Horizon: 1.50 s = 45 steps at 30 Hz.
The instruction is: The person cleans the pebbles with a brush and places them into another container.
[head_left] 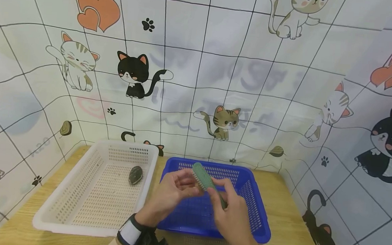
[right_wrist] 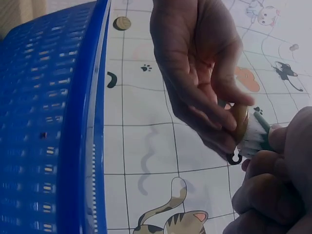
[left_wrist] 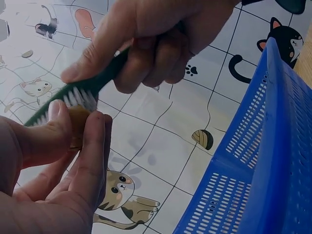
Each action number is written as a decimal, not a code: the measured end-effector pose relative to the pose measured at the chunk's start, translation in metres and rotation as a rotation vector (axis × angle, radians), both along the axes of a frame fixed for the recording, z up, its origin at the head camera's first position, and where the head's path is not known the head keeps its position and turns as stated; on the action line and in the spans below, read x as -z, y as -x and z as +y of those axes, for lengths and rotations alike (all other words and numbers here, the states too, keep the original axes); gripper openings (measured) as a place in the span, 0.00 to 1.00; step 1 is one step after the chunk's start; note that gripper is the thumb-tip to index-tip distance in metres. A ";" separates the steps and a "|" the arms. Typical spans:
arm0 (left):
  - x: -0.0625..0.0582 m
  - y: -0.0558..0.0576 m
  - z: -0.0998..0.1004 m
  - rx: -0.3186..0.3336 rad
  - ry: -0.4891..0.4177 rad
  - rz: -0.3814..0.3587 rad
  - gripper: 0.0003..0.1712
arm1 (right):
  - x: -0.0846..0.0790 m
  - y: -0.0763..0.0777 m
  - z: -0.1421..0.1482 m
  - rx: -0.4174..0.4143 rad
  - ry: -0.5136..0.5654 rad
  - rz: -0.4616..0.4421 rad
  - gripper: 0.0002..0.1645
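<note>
My left hand [head_left: 169,192] pinches a small rounded yellow-brown thing [left_wrist: 78,122], shell-like in look, between thumb and fingers. Its exact kind does not show, and the head view hides most of it. In my right hand [head_left: 231,211] is a green scrub brush [head_left: 204,177], gripped by its handle with the thumb along the back. The white bristles [right_wrist: 253,136] touch the brown thing in the right wrist view. Both hands are above a blue basket [head_left: 262,224].
Left of the blue basket stands a white plastic basket [head_left: 53,224] with one dark, oval, shell-like thing [head_left: 135,175] inside. Both baskets rest on a wooden table [head_left: 285,210]. A cat-print sheet [head_left: 181,80] covers the walls behind and beside it.
</note>
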<state>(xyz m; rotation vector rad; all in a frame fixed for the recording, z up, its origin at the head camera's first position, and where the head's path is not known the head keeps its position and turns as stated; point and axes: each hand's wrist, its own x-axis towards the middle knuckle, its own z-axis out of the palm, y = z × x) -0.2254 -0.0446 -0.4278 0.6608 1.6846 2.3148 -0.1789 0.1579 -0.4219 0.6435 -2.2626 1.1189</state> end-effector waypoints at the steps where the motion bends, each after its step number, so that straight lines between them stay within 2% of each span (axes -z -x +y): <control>1: -0.001 -0.001 0.000 0.000 0.005 -0.003 0.28 | 0.000 0.001 0.001 0.016 0.000 0.004 0.16; 5: -0.003 -0.001 -0.002 -0.021 -0.032 -0.015 0.30 | -0.001 0.004 0.006 0.031 0.008 -0.011 0.16; 9: -0.004 0.001 -0.006 -0.029 -0.120 -0.033 0.30 | -0.001 0.003 0.006 0.024 0.011 -0.035 0.16; 12: -0.003 0.003 -0.008 -0.042 -0.148 -0.044 0.29 | 0.001 0.001 0.003 0.010 0.013 -0.057 0.16; 15: -0.001 0.005 -0.007 -0.072 -0.086 -0.039 0.29 | 0.004 0.000 0.000 -0.003 0.020 -0.083 0.16; 18: 0.000 0.004 -0.003 -0.065 -0.004 -0.024 0.29 | 0.005 0.000 0.000 0.004 0.014 -0.070 0.16; 20: -0.001 0.003 -0.001 -0.048 0.019 -0.023 0.30 | 0.005 0.001 0.001 0.029 0.005 -0.046 0.15; 25: -0.004 0.000 -0.001 -0.027 -0.038 -0.040 0.30 | 0.002 0.004 0.006 0.065 0.004 -0.034 0.15; 32: -0.004 0.002 -0.008 -0.035 -0.145 -0.050 0.30 | 0.003 0.000 0.002 0.002 0.016 -0.045 0.15; 34: -0.002 0.003 -0.008 -0.046 -0.130 -0.050 0.30 | 0.004 -0.001 -0.001 -0.008 0.006 -0.038 0.16; 39: 0.000 0.003 -0.006 -0.049 -0.012 -0.013 0.30 | 0.004 -0.002 -0.004 0.024 -0.024 0.009 0.16; 45: -0.002 0.000 -0.005 -0.017 -0.026 -0.020 0.29 | 0.004 0.002 0.000 0.051 -0.003 -0.027 0.15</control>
